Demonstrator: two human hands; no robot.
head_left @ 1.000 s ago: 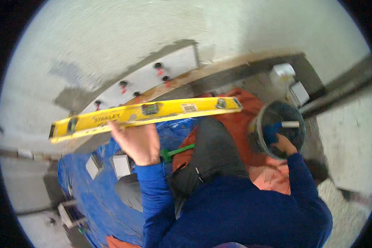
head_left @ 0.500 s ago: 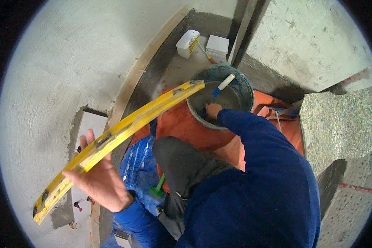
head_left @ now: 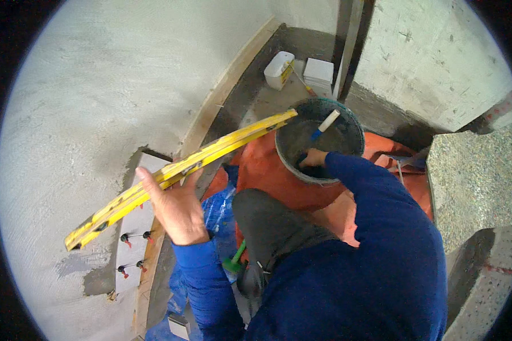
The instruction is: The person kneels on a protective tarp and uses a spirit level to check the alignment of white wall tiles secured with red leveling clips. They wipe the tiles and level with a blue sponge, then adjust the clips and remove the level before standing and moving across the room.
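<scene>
A long yellow spirit level (head_left: pixel 233 142), smeared with grey mortar, slants up from the lower left toward the bucket's rim. My left hand (head_left: pixel 179 210) is closed round its lower half, thumb pointing up on the near side. My right hand (head_left: pixel 315 158) reaches down into a dark round bucket (head_left: pixel 351 128) that holds grey murky contents. Its fingers are bent around something dark that I cannot make out. Beside that hand, a tool with a white handle (head_left: pixel 328 121) and a blue lower part leans inside the bucket.
A pale tile (head_left: pixel 129 256) with black-and-red clips (head_left: pixel 125 239) sits against the left wall. Orange sheeting (head_left: pixel 261 170) and a blue sheet (head_left: pixel 219 219) cover the floor. A white container (head_left: pixel 278 71) and stacked white tiles (head_left: pixel 318 73) stand behind the bucket. A speckled board (head_left: pixel 475 182) is at right.
My left hand has turned and raised the level's lower end, so the level lies flatter. The whole view has shifted a little. My right hand stays in the bucket.
</scene>
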